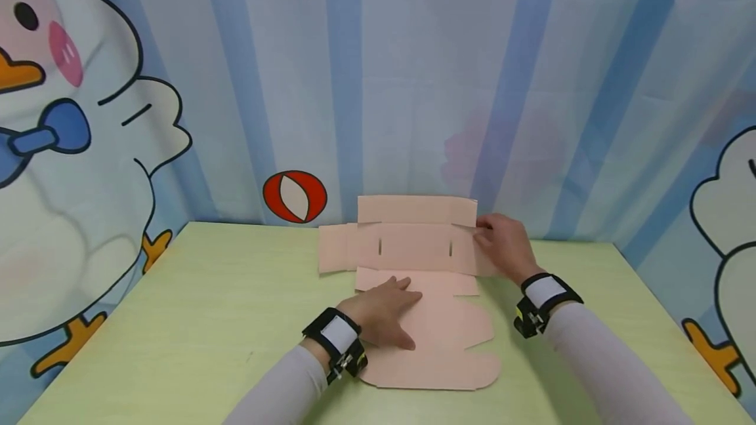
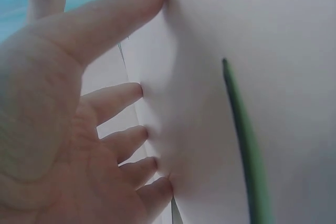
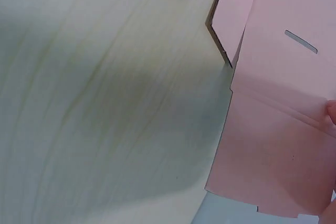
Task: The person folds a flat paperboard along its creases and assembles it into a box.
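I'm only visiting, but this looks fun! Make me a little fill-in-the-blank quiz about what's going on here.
1. In the head view, ____ narrow slots show in the pink cardboard.
2. The left hand touches the cardboard ____ (nearer to / farther from) the person than the right hand does.
3. The bow tie printed on the backdrop is mainly ____, apart from its dark outline.

Missing words: two; nearer to; blue.

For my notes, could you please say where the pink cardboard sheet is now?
In the head view, the pink cardboard sheet lies just right of centre on the table, under the left hand, with the right hand at its right flap.
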The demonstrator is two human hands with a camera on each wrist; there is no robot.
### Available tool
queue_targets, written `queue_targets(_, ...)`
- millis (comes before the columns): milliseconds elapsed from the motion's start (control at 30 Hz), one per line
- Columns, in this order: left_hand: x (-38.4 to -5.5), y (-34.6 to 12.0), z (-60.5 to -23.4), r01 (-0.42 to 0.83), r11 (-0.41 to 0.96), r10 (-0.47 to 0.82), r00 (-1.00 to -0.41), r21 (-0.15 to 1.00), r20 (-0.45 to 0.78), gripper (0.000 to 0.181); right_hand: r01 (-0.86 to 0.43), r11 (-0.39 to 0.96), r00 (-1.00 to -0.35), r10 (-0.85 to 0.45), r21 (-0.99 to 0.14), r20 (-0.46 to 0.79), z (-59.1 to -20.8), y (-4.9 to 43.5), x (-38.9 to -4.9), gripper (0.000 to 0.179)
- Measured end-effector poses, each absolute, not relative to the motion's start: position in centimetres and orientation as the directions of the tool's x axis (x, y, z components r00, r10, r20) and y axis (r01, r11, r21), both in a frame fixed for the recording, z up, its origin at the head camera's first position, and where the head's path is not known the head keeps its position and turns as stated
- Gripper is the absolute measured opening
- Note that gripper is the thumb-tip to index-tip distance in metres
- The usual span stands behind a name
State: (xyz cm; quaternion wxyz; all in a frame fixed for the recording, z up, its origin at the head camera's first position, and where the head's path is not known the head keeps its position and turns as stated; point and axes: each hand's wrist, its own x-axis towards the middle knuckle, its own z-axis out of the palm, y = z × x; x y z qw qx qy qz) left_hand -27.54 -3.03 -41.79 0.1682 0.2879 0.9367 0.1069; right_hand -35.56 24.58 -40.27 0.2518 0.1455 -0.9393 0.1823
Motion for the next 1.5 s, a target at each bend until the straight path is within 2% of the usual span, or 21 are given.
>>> queue_targets(233,-28.4,-2.8,-41.7,0.490,0.819,0.564,-0.782,0.299,-0.264,0.085,-0.361,0.872,-0.847,-0.159,-0.330,0.508,-40.0,24.6,-35.4,0.014)
queue_targets(400,-29.0,-2.8,-41.7,0.490,0.815,0.569,-0.777,0.310,-0.268,0.085,-0.354,0.868,-0.863,-0.159,-0.348,0.479,-39.9,24.6,-35.4,0.018)
queue_targets(633,-29.7,-2.8,-41.8,0.487,0.810,0.575,-0.771,0.326,-0.274,0.085,-0.358,0.878,-0.867,-0.186,-0.318,0.463,-39.7,24.8,-35.5,0.024)
queue_targets(967,-30.2,-3.2,-42.6,0.472,0.804,0.571,-0.782,0.362,-0.250,0.086,-0.359,0.903,-0.867,-0.227,-0.238,0.445,-39.4,24.7,-35.5,0.017)
queue_targets(1167,-30.4,-3.5,-43.2,0.491,0.796,0.580,-0.787,0.355,-0.212,0.084,-0.346,0.900,-0.883,-0.218,-0.264,0.416,-39.3,24.5,-35.6,0.014)
queue_targets(1400,-30.5,-3.4,-43.0,0.556,0.776,0.614,-0.774,0.297,-0.155,0.083,-0.342,0.910,-0.875,-0.218,-0.234,0.432,-39.3,24.7,-35.5,0.011)
queue_targets(1500,-30.7,-3.1,-42.3,0.612,0.746,0.643,-0.764,0.262,-0.047,0.073,-0.345,0.910,-0.870,-0.219,-0.229,0.441,-39.3,24.7,-35.5,0.012)
